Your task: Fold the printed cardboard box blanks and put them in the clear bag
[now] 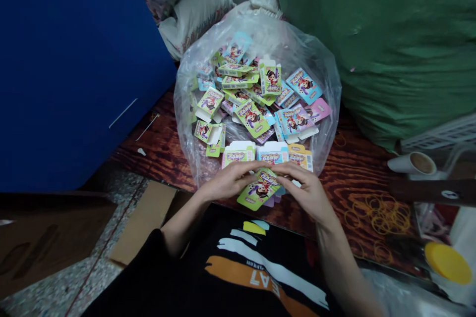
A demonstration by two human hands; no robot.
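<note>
A small green printed cardboard box is held between my two hands at the near edge of the table. My left hand grips its left upper side, with the fingers along the top. From the right, my right hand pinches its upper corner with thumb and fingers. Just beyond my hands stand a green-and-white box, a blue-and-white box and an orange box. Behind them a clear plastic bag lies open, holding a heap of several green, blue and purple boxes.
Yellow rubber bands lie on the wood-grain table at right, near a paper cup on its side. A yellow lid is at lower right. A blue panel stands left, a green cloth-like bulk right.
</note>
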